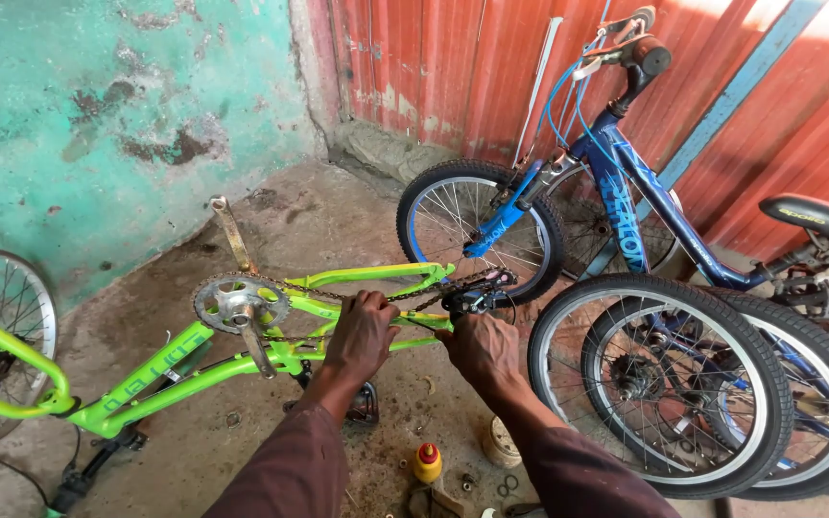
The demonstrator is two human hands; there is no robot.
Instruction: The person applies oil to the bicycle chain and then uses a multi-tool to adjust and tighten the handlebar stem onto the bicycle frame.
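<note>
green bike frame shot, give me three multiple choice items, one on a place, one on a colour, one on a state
1. Where does the small yellow bottle stand?
A. on the ground near the person's arms
B. on the bike saddle
C. hung on the blue bike's handlebar

2. What colour is the frame that the hands grip?
A. red
B. bright green
C. white

3. How is the green frame placed?
A. upright on two wheels
B. hung from the wall
C. upside down, with no rear wheel in its rear fork

Answers:
1 A, it stands on the concrete between the forearms.
2 B, the left hand and right hand close on bright green tubes by the chain.
3 C, the chainring and crank point up and the fork ends are bare.
</note>
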